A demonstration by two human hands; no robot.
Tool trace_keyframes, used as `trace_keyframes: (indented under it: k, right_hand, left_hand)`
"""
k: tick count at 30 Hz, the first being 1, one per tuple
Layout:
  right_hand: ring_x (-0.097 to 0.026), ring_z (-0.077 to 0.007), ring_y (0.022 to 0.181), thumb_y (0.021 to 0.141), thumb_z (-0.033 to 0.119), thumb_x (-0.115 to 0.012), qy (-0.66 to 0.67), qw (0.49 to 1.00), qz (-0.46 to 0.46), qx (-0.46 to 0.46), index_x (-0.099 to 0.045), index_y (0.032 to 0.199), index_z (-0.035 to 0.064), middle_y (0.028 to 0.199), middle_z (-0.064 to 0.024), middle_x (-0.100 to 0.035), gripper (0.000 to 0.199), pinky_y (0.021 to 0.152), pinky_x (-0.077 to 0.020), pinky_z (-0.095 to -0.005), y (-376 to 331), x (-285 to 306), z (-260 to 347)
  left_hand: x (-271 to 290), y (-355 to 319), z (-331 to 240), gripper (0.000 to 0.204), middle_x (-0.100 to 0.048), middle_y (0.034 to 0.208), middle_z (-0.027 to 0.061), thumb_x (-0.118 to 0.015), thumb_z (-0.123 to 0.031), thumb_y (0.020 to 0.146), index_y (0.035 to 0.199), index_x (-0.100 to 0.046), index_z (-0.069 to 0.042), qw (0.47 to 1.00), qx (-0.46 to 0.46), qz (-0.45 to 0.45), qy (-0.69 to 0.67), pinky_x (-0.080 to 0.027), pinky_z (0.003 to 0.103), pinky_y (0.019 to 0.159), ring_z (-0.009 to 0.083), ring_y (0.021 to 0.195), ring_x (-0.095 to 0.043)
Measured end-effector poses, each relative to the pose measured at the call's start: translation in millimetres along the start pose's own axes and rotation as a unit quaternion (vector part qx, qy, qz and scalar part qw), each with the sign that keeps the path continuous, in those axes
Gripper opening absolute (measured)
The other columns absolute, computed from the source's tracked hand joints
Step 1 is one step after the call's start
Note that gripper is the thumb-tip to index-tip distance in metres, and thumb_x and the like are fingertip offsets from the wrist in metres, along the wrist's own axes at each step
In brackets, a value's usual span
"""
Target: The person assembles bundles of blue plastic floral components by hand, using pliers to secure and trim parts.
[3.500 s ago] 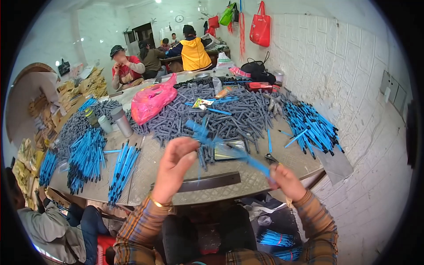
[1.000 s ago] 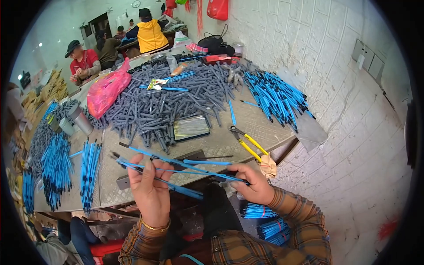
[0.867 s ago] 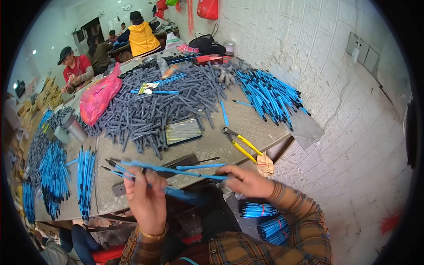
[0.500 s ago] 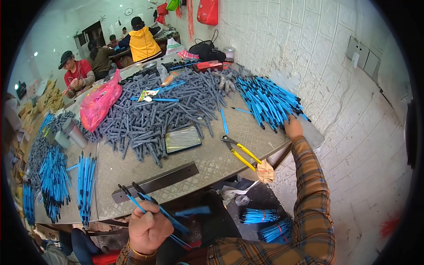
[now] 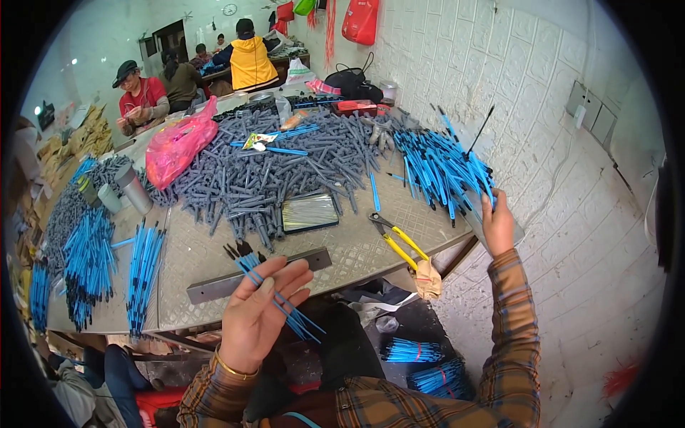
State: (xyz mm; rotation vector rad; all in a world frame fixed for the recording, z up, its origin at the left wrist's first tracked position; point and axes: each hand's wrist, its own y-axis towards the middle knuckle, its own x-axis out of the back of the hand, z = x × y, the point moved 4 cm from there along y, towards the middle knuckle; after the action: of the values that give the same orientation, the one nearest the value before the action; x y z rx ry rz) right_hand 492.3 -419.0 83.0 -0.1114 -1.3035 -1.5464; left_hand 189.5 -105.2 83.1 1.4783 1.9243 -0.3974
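Blue rods [image 5: 250,269], black-tipped, were in the left hand [image 5: 258,314] at 7 o'clock of the view, by the near edge of the surface [image 5: 364,257]. Grasp there was loose: thumb laid against the rods, other fingers spread, black tips toward 10 o'clock, thin plain ends toward 4. Count unclear, rods overlapped.

Right hand [image 5: 497,220] was at 3 o'clock, thumb and fingertips pinched on rod ends at the near side of a blue rod pile [image 5: 439,167]. Pile lay at 2 o'clock, near the pale wall [image 5: 485,78]; a few rods stuck up tilted out of it.

Dark metal bar [image 5: 214,287] lay at 8 o'clock, partly behind the left hand's rods. Yellow-handled pliers [image 5: 403,242] at 4 o'clock, jaws toward 11, brown paper [image 5: 428,279] by the handle ends. Flat dark case with thin pale strips [image 5: 309,212] sat near center, touching a big grey parts heap [image 5: 285,167] that spread toward 11. Pink plastic bag [image 5: 178,153] at 10 o'clock. More rod bunches [image 5: 89,260] on the surface at 8 o'clock; red-banded bundles [image 5: 412,350] lower down at 5. Co-worker in red [image 5: 146,96] sat at 10 o'clock.
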Motion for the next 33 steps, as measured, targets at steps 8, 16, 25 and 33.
trace_keyframes:
  k: [8, 16, 25, 33]
  right_hand:
    - [-0.034, -0.0052, 0.045, 0.088, 0.027, -0.056, 0.488, 0.772, 0.386, -0.134, -0.053, 0.087, 0.0064, 0.06, 0.0019, -0.047, 0.021, 0.04, -0.0244, -0.0204, -67, 27, 70]
    - [-0.035, -0.006, 0.044, 0.088, 0.032, -0.054, 0.567, 0.622, 0.535, -0.076, -0.05, 0.086, 0.0034, 0.059, -0.0003, -0.046, 0.029, 0.04, -0.0281, -0.0217, -140, -20, 151]
    - [-0.037, -0.0078, 0.045, 0.09, 0.035, -0.05, 0.679, 0.551, 0.432, -0.219, -0.047, 0.096, 0.0046, 0.057, 0.0012, -0.042, 0.031, 0.043, -0.0302, -0.0224, -164, -18, 126]
    - [-0.058, -0.0187, 0.065, 0.089, 0.028, -0.051, 0.181, 0.982, 0.041, -0.021, -0.055, 0.095, 0.0006, 0.067, -0.0125, -0.058, 0.029, 0.058, -0.0461, -0.0308, -27, -54, 18]
  left_hand:
    - [2, 19, -1, 0.031, -0.05, 0.12, 0.0205, -0.045, -0.01, 0.091, 0.121, -0.043, -0.001, 0.999, -0.007, -0.037, -0.015, -0.041, 0.043, 0.094, 0.0326, 0.111, -0.05]
    - [-11, 32, 19, 0.019, -0.058, 0.093, 0.0097, -0.052, -0.005, 0.087, 0.106, -0.048, -0.004, 0.995, -0.097, 0.006, 0.002, -0.049, 0.033, 0.077, 0.0217, 0.086, -0.061]
    - [-10, 31, 27, 0.018, -0.054, 0.074, 0.0045, -0.051, -0.003, 0.088, 0.105, -0.049, -0.007, 0.97, -0.229, -0.071, 0.032, -0.042, 0.025, 0.054, 0.0126, 0.059, -0.051]
    - [-30, 0, 2, 0.015, -0.05, 0.065, 0.006, -0.047, -0.009, 0.09, 0.104, -0.05, -0.005, 0.995, -0.085, 0.009, -0.06, -0.034, 0.024, 0.046, 0.011, 0.049, -0.042]
